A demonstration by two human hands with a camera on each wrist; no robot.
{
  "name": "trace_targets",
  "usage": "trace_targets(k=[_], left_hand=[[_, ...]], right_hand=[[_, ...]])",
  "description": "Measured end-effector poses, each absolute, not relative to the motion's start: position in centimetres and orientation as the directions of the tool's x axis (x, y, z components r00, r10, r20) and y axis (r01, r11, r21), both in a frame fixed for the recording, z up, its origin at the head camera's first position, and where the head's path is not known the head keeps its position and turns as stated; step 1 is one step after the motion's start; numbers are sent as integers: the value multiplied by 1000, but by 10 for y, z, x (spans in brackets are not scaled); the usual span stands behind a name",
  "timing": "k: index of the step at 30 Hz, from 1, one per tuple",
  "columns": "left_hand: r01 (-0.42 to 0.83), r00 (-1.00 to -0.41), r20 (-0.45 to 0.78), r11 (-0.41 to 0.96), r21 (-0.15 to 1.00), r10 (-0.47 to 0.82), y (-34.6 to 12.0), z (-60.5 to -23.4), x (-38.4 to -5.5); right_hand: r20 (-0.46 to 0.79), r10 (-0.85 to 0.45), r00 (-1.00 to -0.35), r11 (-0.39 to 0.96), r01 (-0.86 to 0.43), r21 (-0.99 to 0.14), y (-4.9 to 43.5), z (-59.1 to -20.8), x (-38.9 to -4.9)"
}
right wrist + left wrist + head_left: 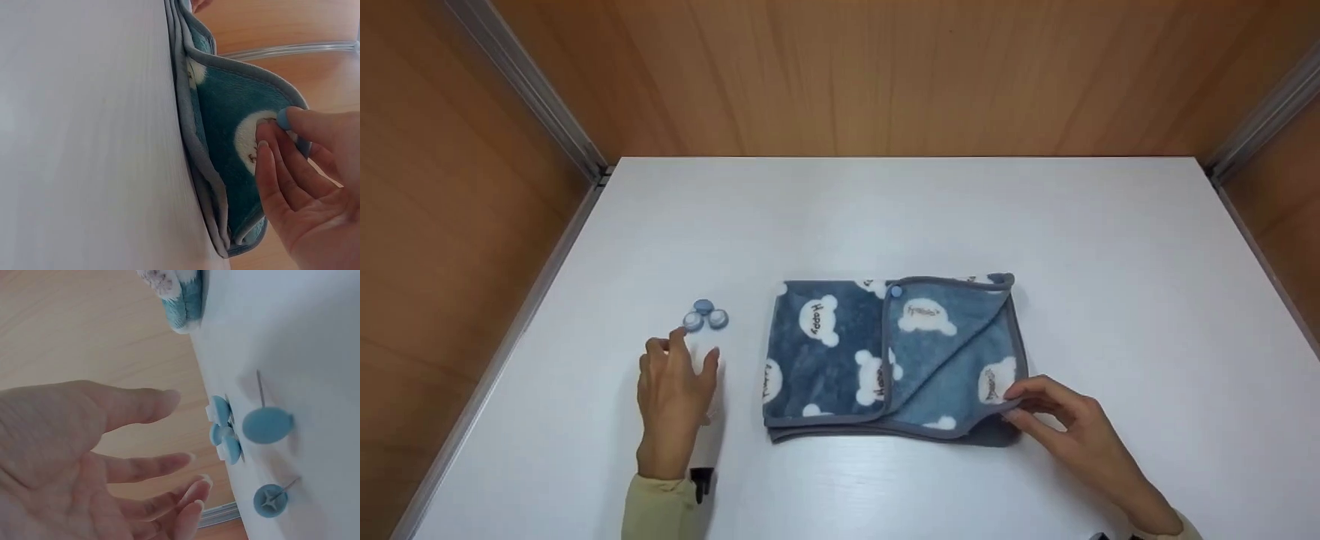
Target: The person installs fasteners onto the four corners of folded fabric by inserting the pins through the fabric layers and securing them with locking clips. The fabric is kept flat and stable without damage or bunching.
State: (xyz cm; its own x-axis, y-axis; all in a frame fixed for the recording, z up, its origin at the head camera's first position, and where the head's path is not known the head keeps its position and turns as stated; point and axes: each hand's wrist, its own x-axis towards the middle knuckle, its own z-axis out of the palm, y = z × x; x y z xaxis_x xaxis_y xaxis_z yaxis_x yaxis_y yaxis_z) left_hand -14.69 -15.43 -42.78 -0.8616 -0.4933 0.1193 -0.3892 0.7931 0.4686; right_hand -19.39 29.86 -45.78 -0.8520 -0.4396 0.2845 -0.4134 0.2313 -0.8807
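Note:
A folded blue fleece blanket (825, 382), printed with white bear heads and edged in grey, lies on the table. My right hand (1069, 424) pinches its near right corner, lifting that edge; in the right wrist view a small blue round piece (282, 119) shows at the thumb tip. A blue round-headed pin (896, 291) sits on the top layer's upper left corner. My left hand (671, 394), fingers loosely bent and holding nothing, is just on the near side of several blue pins (703, 307). Nearer the left wrist camera lie two more pins (269, 424) with thin needles.
The white table (885, 217) has wood-grain panels (840, 75) behind it and at both sides, joined by metal strips (532, 82). A small black object (702, 480) shows at my left sleeve (660, 510).

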Motion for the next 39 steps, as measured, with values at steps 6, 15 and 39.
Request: trace_targets(k=[6, 15, 39], left_hand=[[-404, -876, 58, 793, 456, -479, -173, -432, -168], [-391, -877, 58, 779, 490, -476, -181, -443, -177], [-381, -878, 41, 747, 546, -478, -180, -441, -183]], right_hand=[[287, -455, -843, 217, -418, -882, 298, -459, -194], [250, -455, -855, 238, -388, -891, 300, -456, -192], [271, -470, -840, 210, -405, -890, 301, -460, -194]])
